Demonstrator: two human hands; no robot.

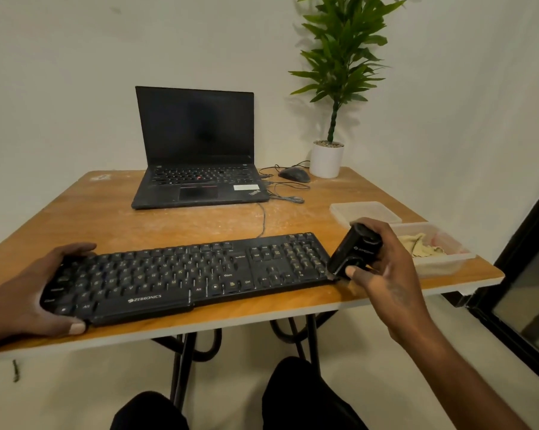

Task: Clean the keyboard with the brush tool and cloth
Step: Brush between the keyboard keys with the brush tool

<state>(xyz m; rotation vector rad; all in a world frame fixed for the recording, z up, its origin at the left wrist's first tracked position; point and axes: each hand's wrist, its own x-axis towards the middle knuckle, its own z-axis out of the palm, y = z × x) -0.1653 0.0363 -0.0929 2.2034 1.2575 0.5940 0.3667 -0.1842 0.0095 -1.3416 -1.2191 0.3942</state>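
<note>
Left hand point(44, 287) grips the black plastic keyboard's point(181, 274) end; right hand point(383, 268) fingers clamp a black boxy brush tool point(353, 251) at its right corner, clear plastic tub point(438, 259) with beige cloth point(421, 248) just beyond on the wooden counter point(137, 225).

bench point(168, 225): wood-look top, dusty, scuffed, pale edge. keyboard point(181, 274): black matt plastic, slight sheen on keys. brush tool point(353, 251): black plastic, smooth. tub point(442, 262): cloudy clear plastic. cloth point(423, 248): yellowish, crumpled.

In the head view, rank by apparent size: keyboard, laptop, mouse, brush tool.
1. Laptop, though the nearer keyboard looks wider, so it's close.
2. Keyboard.
3. Brush tool, nearer the camera.
4. Mouse.
</note>
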